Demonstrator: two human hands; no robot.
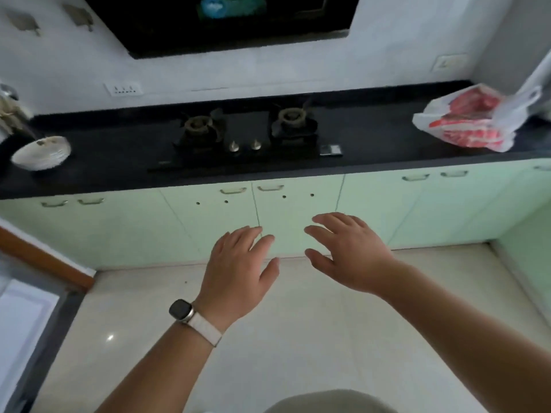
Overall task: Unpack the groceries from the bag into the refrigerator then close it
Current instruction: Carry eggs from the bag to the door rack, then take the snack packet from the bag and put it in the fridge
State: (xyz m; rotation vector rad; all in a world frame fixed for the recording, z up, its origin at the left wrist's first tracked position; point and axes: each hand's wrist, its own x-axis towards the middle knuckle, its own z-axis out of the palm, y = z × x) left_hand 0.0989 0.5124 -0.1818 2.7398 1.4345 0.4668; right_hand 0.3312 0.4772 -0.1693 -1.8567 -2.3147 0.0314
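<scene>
Both hands, left hand (pixel 238 269) and right hand (pixel 348 254), hung empty with fingers spread. The grocery bag (pixel 468 123) sat far right on the countertop (pixel 119 162). I'd grab its handles first.

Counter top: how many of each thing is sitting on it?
Plastic bag: 1
White bowl: 1
Gas stove: 1
Small dark flat object by the stove: 1
Partly cut-off item at the left edge: 1
Total: 5

No text can be read anywhere; the red printing on the plastic bag (pixel 469 123) is too blurred.
</scene>
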